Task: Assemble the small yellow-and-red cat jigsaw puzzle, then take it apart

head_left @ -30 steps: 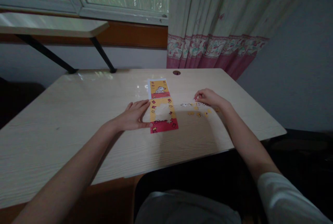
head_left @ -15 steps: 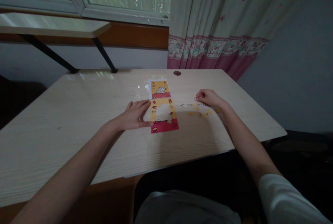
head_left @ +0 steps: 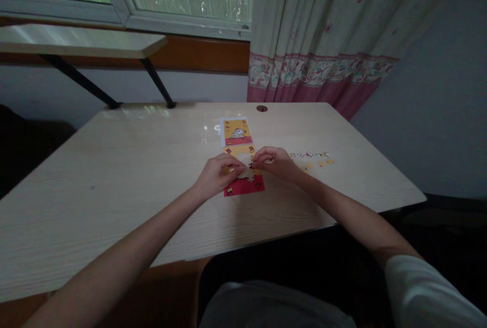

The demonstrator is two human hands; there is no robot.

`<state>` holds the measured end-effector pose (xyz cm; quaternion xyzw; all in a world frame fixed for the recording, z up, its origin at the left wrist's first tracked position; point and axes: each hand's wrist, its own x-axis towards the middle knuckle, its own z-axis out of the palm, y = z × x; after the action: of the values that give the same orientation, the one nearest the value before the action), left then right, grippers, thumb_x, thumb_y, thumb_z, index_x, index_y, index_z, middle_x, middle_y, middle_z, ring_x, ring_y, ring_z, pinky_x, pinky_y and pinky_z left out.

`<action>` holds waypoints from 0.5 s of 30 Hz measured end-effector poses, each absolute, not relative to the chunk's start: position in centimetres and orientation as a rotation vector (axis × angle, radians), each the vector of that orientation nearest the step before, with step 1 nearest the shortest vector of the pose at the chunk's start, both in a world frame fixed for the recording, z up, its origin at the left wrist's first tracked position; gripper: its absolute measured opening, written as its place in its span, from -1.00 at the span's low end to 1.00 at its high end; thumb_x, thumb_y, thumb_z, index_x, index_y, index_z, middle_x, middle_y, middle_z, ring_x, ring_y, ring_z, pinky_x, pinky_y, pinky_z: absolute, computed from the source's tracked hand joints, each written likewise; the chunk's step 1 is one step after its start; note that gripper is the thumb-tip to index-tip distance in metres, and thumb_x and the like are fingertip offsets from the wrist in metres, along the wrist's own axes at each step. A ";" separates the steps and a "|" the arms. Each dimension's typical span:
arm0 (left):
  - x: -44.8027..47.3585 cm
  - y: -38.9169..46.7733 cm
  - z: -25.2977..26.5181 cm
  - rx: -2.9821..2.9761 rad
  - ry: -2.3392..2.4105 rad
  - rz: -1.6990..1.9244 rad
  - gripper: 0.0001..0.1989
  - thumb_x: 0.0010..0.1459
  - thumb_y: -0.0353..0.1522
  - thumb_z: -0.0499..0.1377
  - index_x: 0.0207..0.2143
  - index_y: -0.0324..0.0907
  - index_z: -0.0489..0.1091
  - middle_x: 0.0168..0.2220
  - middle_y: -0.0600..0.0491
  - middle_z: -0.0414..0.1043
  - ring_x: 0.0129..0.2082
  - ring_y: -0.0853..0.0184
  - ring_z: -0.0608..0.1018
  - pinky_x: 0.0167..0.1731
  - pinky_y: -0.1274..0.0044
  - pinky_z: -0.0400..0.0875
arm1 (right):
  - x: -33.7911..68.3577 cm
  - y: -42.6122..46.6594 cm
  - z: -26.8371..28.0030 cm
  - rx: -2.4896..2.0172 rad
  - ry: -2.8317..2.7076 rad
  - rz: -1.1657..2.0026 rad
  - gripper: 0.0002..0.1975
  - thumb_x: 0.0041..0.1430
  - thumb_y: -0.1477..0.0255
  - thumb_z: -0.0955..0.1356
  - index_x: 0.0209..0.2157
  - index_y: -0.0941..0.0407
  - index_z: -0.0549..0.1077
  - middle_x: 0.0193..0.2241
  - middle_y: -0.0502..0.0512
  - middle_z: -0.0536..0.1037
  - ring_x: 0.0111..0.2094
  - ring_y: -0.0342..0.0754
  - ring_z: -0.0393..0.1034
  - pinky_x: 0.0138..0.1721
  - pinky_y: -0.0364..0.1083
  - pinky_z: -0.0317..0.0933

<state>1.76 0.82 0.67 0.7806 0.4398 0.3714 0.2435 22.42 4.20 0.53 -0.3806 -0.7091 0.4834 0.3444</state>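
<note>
In the head view, the left hand [head_left: 220, 171] and right hand [head_left: 277, 162] meet over the puzzle [head_left: 245, 187] mid-worktop [head_left: 152, 175], fingers drawn together; whether they grasp anything, I cannot tell. A picture card [head_left: 239, 132] lies toward the far edge, loose pieces [head_left: 310, 155] toward the right.

I see a pale wood-grained table [head_left: 152, 148], with dark shelf legs [head_left: 160, 82] planted along its far edge toward the far left corner. A round cable hole [head_left: 262, 108] sits by that edge. Nearer in lies a picture card [head_left: 237, 131], then a red-and-yellow puzzle board [head_left: 243, 187]; small loose pieces [head_left: 330, 162] lie toward the right edge.
</note>
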 end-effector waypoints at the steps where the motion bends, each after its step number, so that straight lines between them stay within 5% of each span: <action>1: 2.0 0.7 0.6 2.109 1.191 1.018 -0.82 0.08 -0.27 0.14 -0.42 -0.16 0.48 -0.39 0.01 0.49 -0.36 0.33 0.49 -0.31 0.48 0.36 | 22.2 3.9 0.4 -0.979 -1.843 1.244 -0.75 -0.10 0.27 0.44 -0.42 0.13 0.42 -0.50 0.01 0.54 -0.45 -0.15 0.44 -0.43 -0.18 0.27; 8: 2.3 0.7 0.3 1.982 1.199 1.059 -0.81 0.05 -0.26 0.16 -0.46 -0.19 0.46 -0.41 0.01 0.48 -0.39 0.34 0.49 -0.33 0.49 0.36 | 21.8 3.0 0.4 -0.893 -1.922 1.028 -0.78 0.00 0.25 0.39 -0.38 0.11 0.45 -0.45 0.02 0.55 -0.43 -0.16 0.43 -0.40 -0.16 0.27; 15: 2.1 0.9 0.5 1.791 1.247 1.024 -0.76 0.02 -0.22 0.14 -0.45 -0.21 0.45 -0.41 0.01 0.48 -0.36 0.29 0.49 -0.28 0.39 0.38 | 22.5 3.3 0.9 -0.916 -2.244 0.317 -0.84 0.07 0.27 0.37 -0.31 0.01 0.52 -0.39 0.00 0.57 -0.33 -0.10 0.37 -0.21 -0.07 0.10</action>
<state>2.14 0.88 0.49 0.6937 0.4833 0.3968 0.3574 22.54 3.31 0.87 -0.3521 -0.8628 0.1220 0.3417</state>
